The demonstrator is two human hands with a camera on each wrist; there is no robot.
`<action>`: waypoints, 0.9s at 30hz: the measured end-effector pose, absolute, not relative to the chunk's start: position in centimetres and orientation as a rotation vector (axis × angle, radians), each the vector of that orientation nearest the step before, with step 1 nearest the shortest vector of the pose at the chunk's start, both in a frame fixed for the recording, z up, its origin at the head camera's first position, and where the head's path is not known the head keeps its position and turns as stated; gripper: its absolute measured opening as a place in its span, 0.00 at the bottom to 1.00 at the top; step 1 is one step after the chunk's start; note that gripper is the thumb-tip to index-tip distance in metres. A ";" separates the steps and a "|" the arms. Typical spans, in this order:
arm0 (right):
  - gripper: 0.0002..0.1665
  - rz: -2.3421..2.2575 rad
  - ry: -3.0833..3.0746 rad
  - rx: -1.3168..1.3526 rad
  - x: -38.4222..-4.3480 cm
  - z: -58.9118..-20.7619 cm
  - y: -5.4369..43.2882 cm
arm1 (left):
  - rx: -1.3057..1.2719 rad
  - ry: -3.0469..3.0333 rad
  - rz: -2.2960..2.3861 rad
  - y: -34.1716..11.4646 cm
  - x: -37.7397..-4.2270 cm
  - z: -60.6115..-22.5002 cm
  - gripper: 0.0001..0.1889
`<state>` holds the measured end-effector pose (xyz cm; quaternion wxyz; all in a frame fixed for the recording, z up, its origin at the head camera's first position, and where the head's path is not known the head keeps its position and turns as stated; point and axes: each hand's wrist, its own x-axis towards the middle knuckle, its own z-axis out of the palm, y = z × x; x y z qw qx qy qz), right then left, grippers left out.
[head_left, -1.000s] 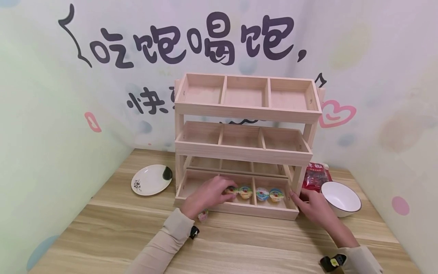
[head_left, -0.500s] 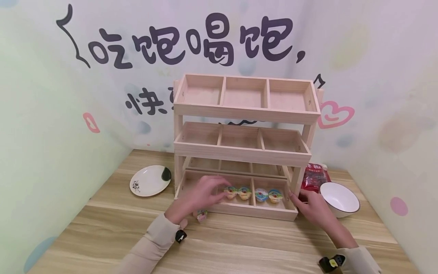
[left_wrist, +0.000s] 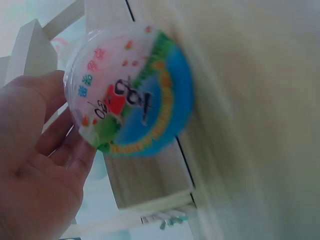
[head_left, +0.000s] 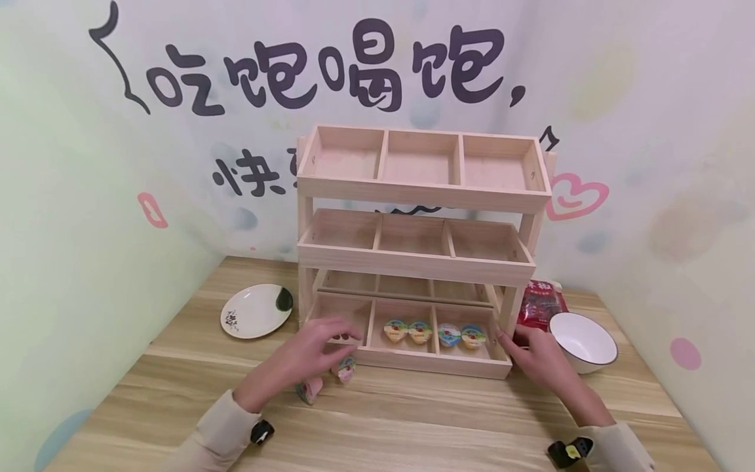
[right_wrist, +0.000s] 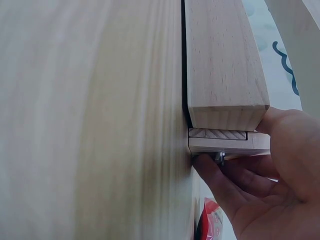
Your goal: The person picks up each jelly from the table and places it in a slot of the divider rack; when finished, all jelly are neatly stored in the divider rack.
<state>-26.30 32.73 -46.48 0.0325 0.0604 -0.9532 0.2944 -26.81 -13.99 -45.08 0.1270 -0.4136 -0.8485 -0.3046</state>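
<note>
My left hand [head_left: 307, 354] hovers at the front left of the wooden rack's lowest tray [head_left: 430, 362], fingers loosely spread and holding nothing. Beneath it on the table are two small jelly cups: one [head_left: 346, 369] near the thumb, another [head_left: 309, 390] tipped below the wrist. A jelly cup lid [left_wrist: 132, 92] fills much of the left wrist view, in front of the hand. Two jelly cups [head_left: 407, 331] sit in the tray's middle compartment, two more [head_left: 461, 336] in its right one. My right hand [head_left: 533, 354] grips the rack's lower right end; its fingers wrap the wooden edge [right_wrist: 225, 144] in the right wrist view.
Above rise the rack's middle tray [head_left: 419, 260] and top tray [head_left: 425, 190], each with three compartments. A white oval plate [head_left: 256, 311] lies left. A white bowl [head_left: 584, 341] and a red packet [head_left: 541, 305] stand right, close to my right hand.
My left hand has drawn back from the middle compartment toward the left, uncovering the jelly cups there and the two on the table. My right hand keeps its hold.
</note>
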 end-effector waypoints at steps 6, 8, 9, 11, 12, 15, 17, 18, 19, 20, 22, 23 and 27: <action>0.32 0.886 -2.935 0.176 -26.2 -46.2 32.8 | -1.164 -2.514 -0.881 -15.0 -25.7 -44.9 0.07; 0.32 0.886 -2.931 0.180 -26.2 -46.3 32.9 | -1.152 -2.554 -0.900 -15.1 -25.6 -44.7 0.07; 0.32 0.890 -2.929 0.181 -26.2 -46.3 32.8 | -1.153 -2.577 -0.916 -15.1 -25.6 -44.7 0.07; 0.32 0.893 -2.925 0.190 -26.3 -46.4 32.8 | -1.156 -2.627 -0.928 -15.2 -25.5 -44.6 0.08; 0.32 0.894 -2.924 0.195 -26.3 -46.4 32.7 | -1.164 -2.644 -0.917 -15.2 -25.5 -44.6 0.08; 0.32 0.893 -2.922 0.201 -26.3 -46.5 32.6 | -1.207 -2.667 -0.834 -15.1 -25.3 -44.6 0.12; 0.32 0.890 -2.923 0.201 -26.3 -46.5 32.5 | -1.258 -2.660 -0.756 -14.9 -25.2 -44.7 0.14; 0.32 0.886 -2.924 0.198 -26.3 -46.5 32.5 | -1.290 -2.656 -0.729 -14.8 -25.2 -44.6 0.15; 0.32 0.885 -2.926 0.196 -26.3 -46.4 32.5 | -1.325 -2.659 -0.707 -14.6 -25.1 -44.6 0.16; 0.32 0.886 -2.928 0.192 -26.2 -46.4 32.5 | -1.362 -2.665 -0.690 -14.5 -25.1 -44.5 0.17; 0.32 0.883 -2.931 0.184 -26.2 -46.4 32.5 | -1.434 -2.697 -0.673 -14.1 -25.1 -44.4 0.18; 0.32 0.884 -2.934 0.181 -26.2 -46.4 32.5 | -1.466 -2.712 -0.666 -13.9 -25.1 -44.4 0.19; 0.32 0.883 -2.935 0.187 -26.2 -46.2 32.5 | -1.532 -2.754 -0.657 -13.3 -25.1 -44.2 0.21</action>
